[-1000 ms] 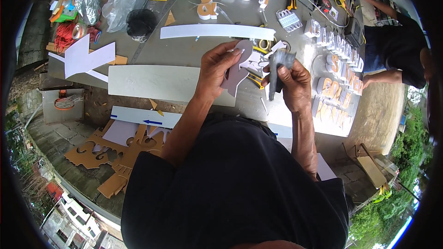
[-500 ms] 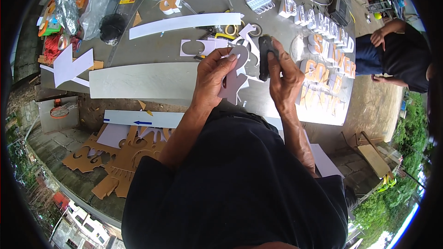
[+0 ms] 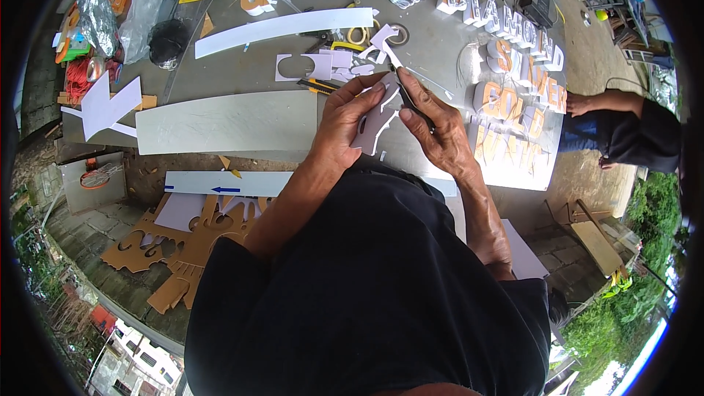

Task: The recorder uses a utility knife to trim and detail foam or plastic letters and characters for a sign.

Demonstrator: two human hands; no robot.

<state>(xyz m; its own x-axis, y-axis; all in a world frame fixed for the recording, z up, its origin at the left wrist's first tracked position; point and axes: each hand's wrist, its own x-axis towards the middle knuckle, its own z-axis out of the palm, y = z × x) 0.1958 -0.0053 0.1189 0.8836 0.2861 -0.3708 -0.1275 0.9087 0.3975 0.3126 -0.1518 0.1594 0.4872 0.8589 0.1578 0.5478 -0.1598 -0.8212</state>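
Observation:
My left hand (image 3: 339,121) grips a flat, grey-white cutout sign piece (image 3: 377,119) with a curvy outline, its thumb on the face. My right hand (image 3: 440,132) holds a dark oblong sanding block (image 3: 406,97), seen nearly edge-on and partly hidden by the fingers. The block lies along the right edge of the cutout and seems to touch it. Both hands are above the near edge of the metal table (image 3: 249,81). Just beyond the left hand lie a yellow-and-black cutter knife (image 3: 320,86) and a white sheet scrap with a round hole (image 3: 320,67).
Rows of raised white and tan letters (image 3: 506,92) stand to the right. A long white strip (image 3: 286,31) and a wide pale sheet (image 3: 227,123) lie left of centre. Tape rolls (image 3: 398,34) rest beyond my hands. Another person (image 3: 623,128) stands past the table's right edge. Brown cutout scraps (image 3: 169,246) lie below left.
My right hand has brought the sanding block left against the cutout. The left hand has tilted the cutout, so it shows narrower. The other person's arm has come down toward the table edge.

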